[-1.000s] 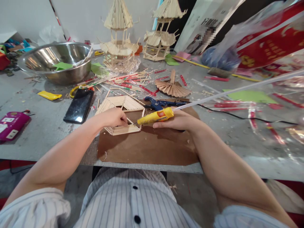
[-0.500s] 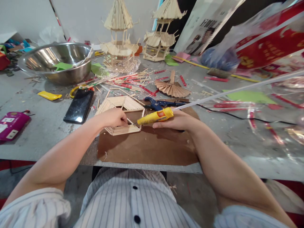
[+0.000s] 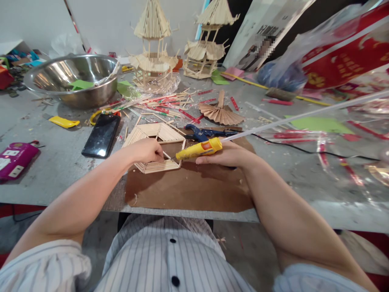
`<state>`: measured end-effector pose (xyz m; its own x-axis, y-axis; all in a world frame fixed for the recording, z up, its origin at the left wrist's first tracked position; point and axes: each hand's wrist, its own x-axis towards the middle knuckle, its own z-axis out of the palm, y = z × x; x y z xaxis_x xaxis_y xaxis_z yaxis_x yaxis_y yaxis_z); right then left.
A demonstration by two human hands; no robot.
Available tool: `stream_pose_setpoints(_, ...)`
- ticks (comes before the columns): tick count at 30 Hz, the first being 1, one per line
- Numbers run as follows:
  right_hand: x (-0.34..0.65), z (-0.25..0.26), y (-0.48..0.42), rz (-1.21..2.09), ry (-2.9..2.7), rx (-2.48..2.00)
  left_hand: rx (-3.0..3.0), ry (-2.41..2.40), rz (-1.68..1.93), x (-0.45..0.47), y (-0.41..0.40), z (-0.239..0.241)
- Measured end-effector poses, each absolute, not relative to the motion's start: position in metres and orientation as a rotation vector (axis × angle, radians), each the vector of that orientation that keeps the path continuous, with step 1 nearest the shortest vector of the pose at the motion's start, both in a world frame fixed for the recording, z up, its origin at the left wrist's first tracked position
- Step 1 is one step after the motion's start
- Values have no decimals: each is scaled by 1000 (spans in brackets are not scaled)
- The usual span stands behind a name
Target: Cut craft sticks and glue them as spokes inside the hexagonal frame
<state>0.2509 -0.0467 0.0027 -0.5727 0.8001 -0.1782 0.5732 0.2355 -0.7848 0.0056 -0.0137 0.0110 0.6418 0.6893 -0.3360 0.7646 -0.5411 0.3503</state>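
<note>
- Looks fairly bright
- Glares off steel bowl (image 3: 86, 97)
- Drops soft shadows on brown board (image 3: 188, 194)
- Stretches, smears toward right edge
- Pixelates on poster (image 3: 257, 34)

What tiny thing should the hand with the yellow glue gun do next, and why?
I'd probably squeeze out a small dab: the right hand holds the yellow glue gun pointed at the stick frame, close to where the left hand has its fingers.

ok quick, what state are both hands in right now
Left hand: fingers curled at the hexagonal wooden-stick frame; whether they grip anything cannot be told.
Right hand: closed, holding the yellow hot glue gun.
</note>
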Motion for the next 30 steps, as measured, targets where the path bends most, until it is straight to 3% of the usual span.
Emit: stream_pose_setpoints(30, 252, 5, -48, 1160, -2087, -1371, 2421, 1330, -297, 16, -22, 14)
